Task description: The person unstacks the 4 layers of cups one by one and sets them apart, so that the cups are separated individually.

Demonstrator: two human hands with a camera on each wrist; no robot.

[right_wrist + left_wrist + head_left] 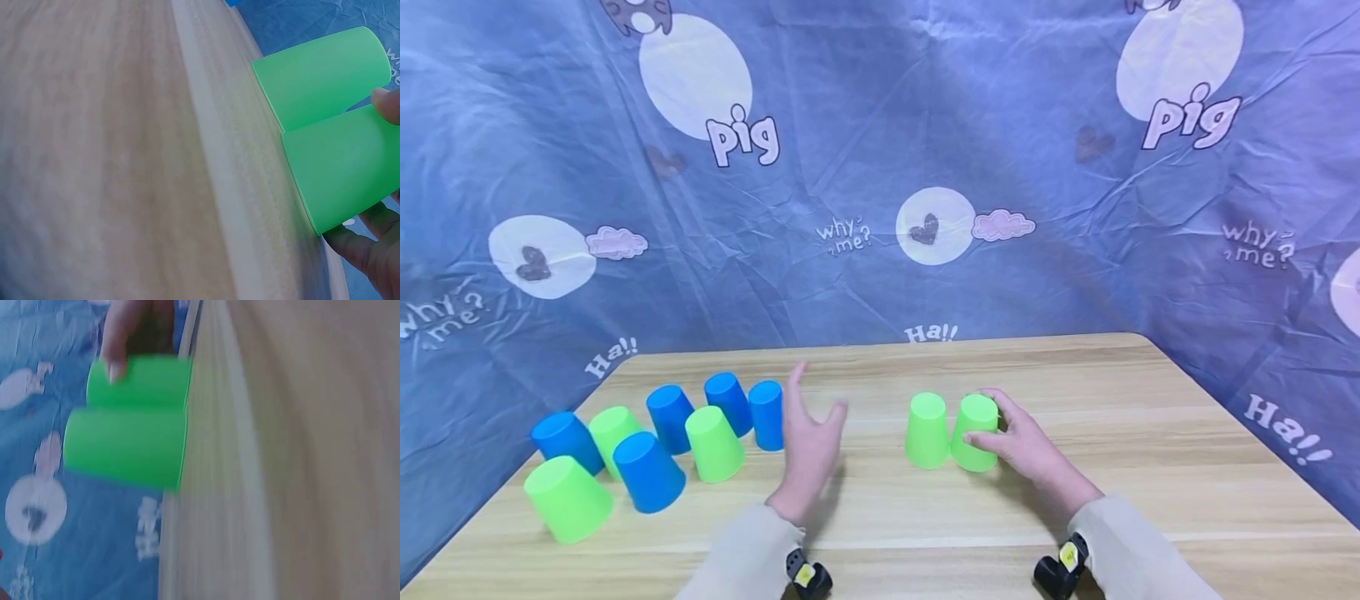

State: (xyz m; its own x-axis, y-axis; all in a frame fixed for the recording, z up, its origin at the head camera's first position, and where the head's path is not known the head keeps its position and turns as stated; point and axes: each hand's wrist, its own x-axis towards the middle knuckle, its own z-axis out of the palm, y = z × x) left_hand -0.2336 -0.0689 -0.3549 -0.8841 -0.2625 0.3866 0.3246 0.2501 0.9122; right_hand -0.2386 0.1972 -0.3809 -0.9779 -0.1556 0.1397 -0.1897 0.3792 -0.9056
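Note:
Two green cups stand upside down side by side right of the table's middle. My right hand grips the right green cup, thumb on its near side and fingers round the far side. In the right wrist view this cup has its rim at the tabletop, close against the left green cup. My left hand is held over the table with thumb and forefinger spread, nothing between them. Just left of it, partly overlapped by it, is a blue cup.
On the left of the wooden table stand more upside-down cups: several blue ones, such as the front one, and three green ones, the nearest at the left front. A blue printed cloth hangs behind the table.

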